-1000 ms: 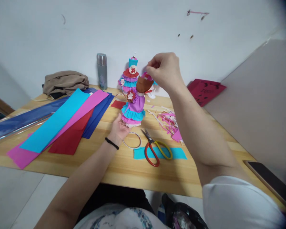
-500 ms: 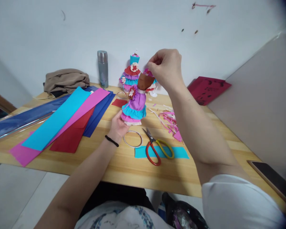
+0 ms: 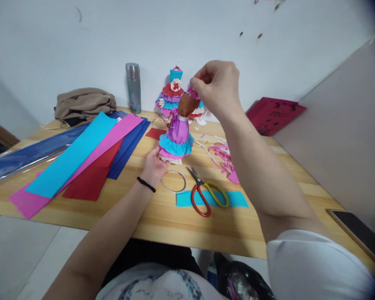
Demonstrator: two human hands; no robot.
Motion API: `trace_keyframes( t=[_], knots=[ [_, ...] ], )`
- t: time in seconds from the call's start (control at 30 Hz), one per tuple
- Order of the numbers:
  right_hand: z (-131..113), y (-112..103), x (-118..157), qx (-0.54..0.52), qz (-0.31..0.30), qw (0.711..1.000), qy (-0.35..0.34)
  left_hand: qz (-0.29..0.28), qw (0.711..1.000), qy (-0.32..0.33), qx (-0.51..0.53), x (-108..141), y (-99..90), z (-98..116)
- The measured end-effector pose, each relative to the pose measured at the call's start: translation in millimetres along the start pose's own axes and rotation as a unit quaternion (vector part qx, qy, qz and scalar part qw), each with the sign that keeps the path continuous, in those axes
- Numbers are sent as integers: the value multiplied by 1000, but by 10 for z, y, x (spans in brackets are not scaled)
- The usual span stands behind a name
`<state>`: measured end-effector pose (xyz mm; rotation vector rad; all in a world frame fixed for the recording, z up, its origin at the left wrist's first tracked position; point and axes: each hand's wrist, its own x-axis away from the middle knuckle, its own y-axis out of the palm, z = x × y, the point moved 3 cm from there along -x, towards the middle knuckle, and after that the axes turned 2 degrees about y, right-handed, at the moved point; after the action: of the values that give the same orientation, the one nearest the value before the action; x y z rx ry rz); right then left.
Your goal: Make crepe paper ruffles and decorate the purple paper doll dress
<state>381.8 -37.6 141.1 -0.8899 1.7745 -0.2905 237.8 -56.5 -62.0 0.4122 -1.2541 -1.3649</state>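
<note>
A small paper dress [image 3: 178, 132] with a brown top, purple skirt and blue, pink and white ruffles is held up over the table. My right hand [image 3: 218, 83] pinches its top end. Under the hem on the left, my left hand [image 3: 155, 166] supports the ruffles, its fingers partly hidden by them. Scissors [image 3: 200, 182] with one red and one yellow handle lie on a blue paper strip [image 3: 239, 199]. A thin ring [image 3: 185, 183] rests beside them. Behind stands another ruffled dress [image 3: 176, 89]; a further one is mostly hidden.
Blue, pink and red paper sheets [image 3: 90, 177] lie at the left, near a brown cloth [image 3: 84, 104]. A bottle [image 3: 133, 88] stands by the wall. Paper scraps [image 3: 223, 160], a dark red bag [image 3: 275, 116] and a phone [image 3: 359, 233] are at the right.
The held dress has turned, so its red flower now shows at the left edge, partly side-on. Both hands keep about the same places. The camera view has shifted slightly.
</note>
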Motion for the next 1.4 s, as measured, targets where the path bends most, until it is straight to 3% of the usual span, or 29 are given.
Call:
trace_keyframes(
  t=[0.17,0.6,0.97,1.1,1.23,1.4],
  knots=[
    [4,7,-7,-20,19,1000,1,-24,999,-34,-8,57,56,-26],
    [111,5,-18,-75,-14,997,-12,-40,999,0,12,71,86,-27],
    [83,-11,91,-28,-59,998,-12,-69,997,17,-2,91,120,-39],
    [96,-38,56,-28,-71,997,-23,-81,996,-15,-21,64,95,-79],
    [164,-20,6,-41,-83,996,-16,-62,996,-42,-40,56,74,-100],
    [225,-2,-4,-88,-63,994,-13,-52,998,-20,-37,86,103,-80]
  ],
)
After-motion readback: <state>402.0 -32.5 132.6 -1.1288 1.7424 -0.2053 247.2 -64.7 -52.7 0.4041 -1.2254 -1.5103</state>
